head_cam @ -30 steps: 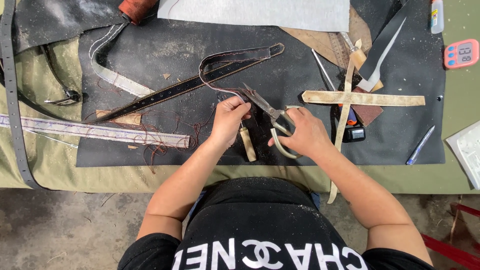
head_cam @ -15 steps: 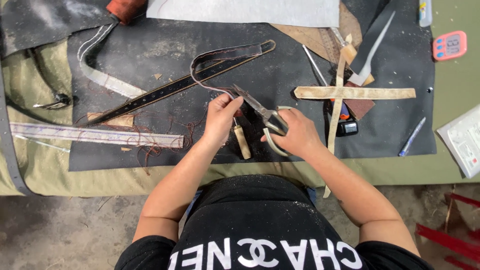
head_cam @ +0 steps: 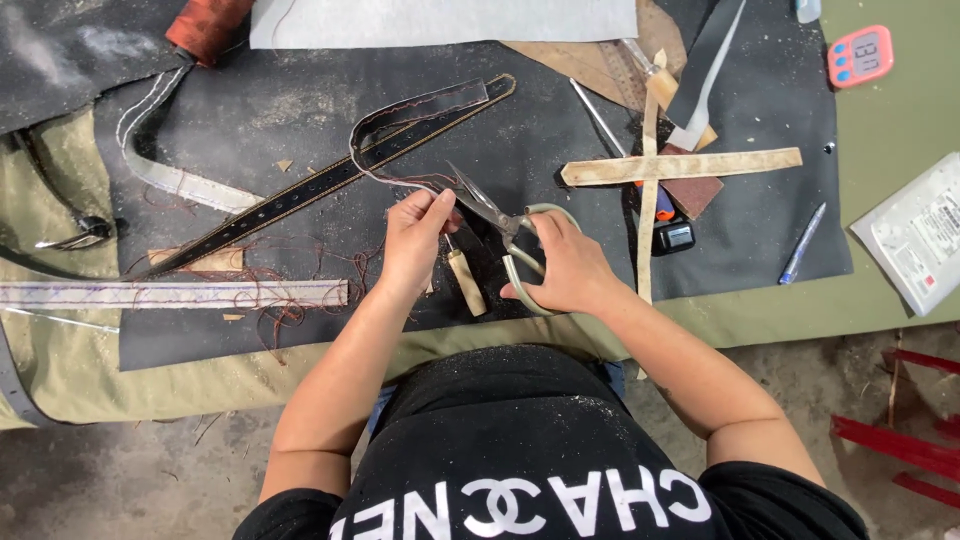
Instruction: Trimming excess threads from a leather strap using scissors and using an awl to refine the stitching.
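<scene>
**Strap trimming at the bench: one moment**

Since the earlier frame, both hands had kept their places. Left hand (head_cam: 415,240): fingers pinched shut on the reddish thread of the long black stitched leather strap (head_cam: 330,180). Right hand (head_cam: 565,270): curled closed through the pale-handled steel scissors (head_cam: 500,225), blades apart beside the thread. Wooden-handled awl (head_cam: 465,280): tip hidden under the left hand.

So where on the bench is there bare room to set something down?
Bare dark mat between the grey sheet and black belt; green cloth between timer and white packet. Crowded around scissors, both hands and crossed tan strips.
</scene>
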